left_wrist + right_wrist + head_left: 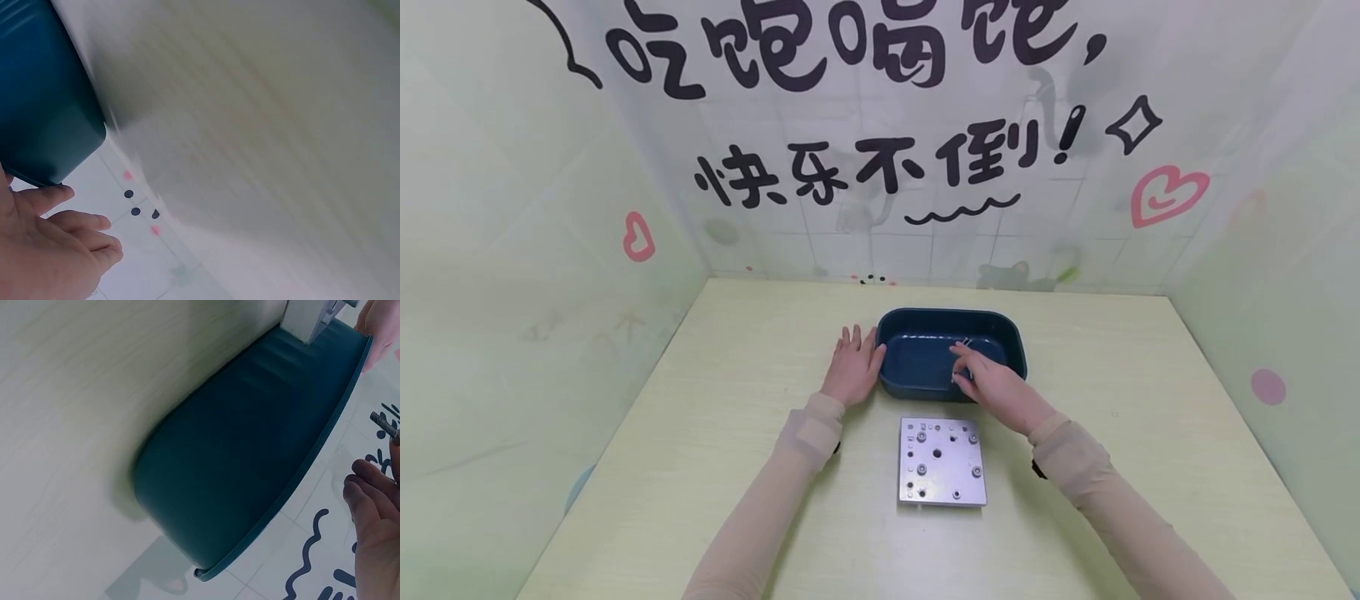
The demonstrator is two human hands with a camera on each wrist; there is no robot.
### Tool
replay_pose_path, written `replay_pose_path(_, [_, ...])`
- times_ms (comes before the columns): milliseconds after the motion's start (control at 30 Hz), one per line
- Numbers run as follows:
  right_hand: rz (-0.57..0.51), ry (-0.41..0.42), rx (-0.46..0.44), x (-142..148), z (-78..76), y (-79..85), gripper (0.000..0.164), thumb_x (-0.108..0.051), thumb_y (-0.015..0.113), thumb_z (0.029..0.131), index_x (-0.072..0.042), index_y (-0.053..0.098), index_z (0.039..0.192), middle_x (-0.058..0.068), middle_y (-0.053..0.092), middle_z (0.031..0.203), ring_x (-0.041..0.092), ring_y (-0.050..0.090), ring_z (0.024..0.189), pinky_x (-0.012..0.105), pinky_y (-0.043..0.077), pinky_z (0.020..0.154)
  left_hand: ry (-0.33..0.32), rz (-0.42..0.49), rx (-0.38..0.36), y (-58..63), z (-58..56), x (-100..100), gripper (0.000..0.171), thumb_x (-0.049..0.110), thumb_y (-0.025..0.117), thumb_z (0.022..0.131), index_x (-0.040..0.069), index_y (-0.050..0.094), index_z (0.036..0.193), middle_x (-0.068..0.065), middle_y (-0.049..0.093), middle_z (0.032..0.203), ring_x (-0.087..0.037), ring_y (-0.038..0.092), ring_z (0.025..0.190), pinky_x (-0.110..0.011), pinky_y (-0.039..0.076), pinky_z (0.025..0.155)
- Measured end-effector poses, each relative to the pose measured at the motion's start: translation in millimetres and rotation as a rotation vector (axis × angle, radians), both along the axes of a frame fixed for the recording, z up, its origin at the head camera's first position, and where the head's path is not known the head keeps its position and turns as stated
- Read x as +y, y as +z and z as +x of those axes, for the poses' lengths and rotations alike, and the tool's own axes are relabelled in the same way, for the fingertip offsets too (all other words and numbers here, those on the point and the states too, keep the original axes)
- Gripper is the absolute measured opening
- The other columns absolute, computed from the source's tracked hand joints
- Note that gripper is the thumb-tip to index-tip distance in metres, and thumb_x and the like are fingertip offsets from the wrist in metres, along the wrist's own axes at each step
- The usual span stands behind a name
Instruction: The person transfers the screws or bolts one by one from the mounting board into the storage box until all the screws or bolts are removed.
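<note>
My left hand (pixel 853 367) touches the left end of a dark blue plastic tray (pixel 917 393), its fingers extended along the rim. The left wrist view shows that hand (pixel 56 244) beside the tray's outer wall (pixel 50 106). Over the tray's right front part, my right hand (pixel 996 387) pinches a small screw (pixel 382 424) between thumb and forefinger. The screw's threaded end sticks out of the fingertips. A few small shiny pieces (pixel 967 342) lie in the tray just beyond that hand. Nearer to me lies a square metal plate (pixel 942 483) with several holes and screw heads.
Everything stands on a pale wooden table (pixel 760 350). Printed walls rise behind it and on both sides, the back wall (pixel 880 250) carrying large black lettering. The plate sits between my forearms, close to the tray's front side.
</note>
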State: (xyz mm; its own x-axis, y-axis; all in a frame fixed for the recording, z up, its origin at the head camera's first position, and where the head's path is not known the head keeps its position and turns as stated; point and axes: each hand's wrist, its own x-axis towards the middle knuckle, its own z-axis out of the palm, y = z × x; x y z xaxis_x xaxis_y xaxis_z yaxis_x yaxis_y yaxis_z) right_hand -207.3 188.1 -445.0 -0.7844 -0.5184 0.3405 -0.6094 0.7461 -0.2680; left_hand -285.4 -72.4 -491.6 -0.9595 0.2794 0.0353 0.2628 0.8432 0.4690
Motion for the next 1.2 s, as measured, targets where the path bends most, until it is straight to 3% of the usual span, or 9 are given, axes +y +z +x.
replay_pose_path(233, [-0.031,0.013,0.050,5,-9.3,-7.8,0.017,-0.009,0.062,0.097,0.001,0.057,0.110,0.027,0.058,0.133,0.028,0.071,0.093,0.038,0.058,0.077,0.005,0.002,0.004,0.2,1.0,0,0.059,0.041,0.028,0.108,0.005,0.033,0.154,-0.029,0.021,0.159,-0.045,0.010,0.150,-0.051,0.011,0.123])
replay_pose_path(567, [-0.031,-0.055,-0.082,13,-18.4,-11.9,0.018,-0.013,0.057,0.100,-0.001,0.057,0.113,0.024,0.055,0.139,0.033,0.064,0.117,0.042,0.053,0.095,0.006,0.010,0.007,0.4,1.8,0,0.059,0.041,0.028,0.108,0.005,0.033,0.154,-0.029,0.021,0.159,-0.045,0.011,0.150,-0.051,0.012,0.123])
replay_pose_path(800, [-0.036,-0.073,-0.108,16,-23.0,-15.6,0.018,-0.009,0.060,0.098,0.002,0.058,0.112,0.015,0.069,0.107,0.023,0.069,0.093,0.038,0.057,0.084,0.002,0.004,0.003,0.3,1.8,0,0.060,0.042,0.027,0.108,0.005,0.033,0.154,-0.029,0.020,0.159,-0.045,0.010,0.150,-0.051,0.012,0.123])
replay_pose_path(1200, [-0.020,-0.085,-0.157,21,-26.2,-20.3,0.012,-0.007,0.061,0.096,0.003,0.060,0.103,0.013,0.070,0.096,0.021,0.067,0.083,0.036,0.056,0.073,0.004,-0.007,-0.003,0.4,1.3,0,0.060,0.043,0.026,0.108,0.005,0.033,0.154,-0.028,0.020,0.160,-0.044,0.009,0.151,-0.051,0.012,0.123])
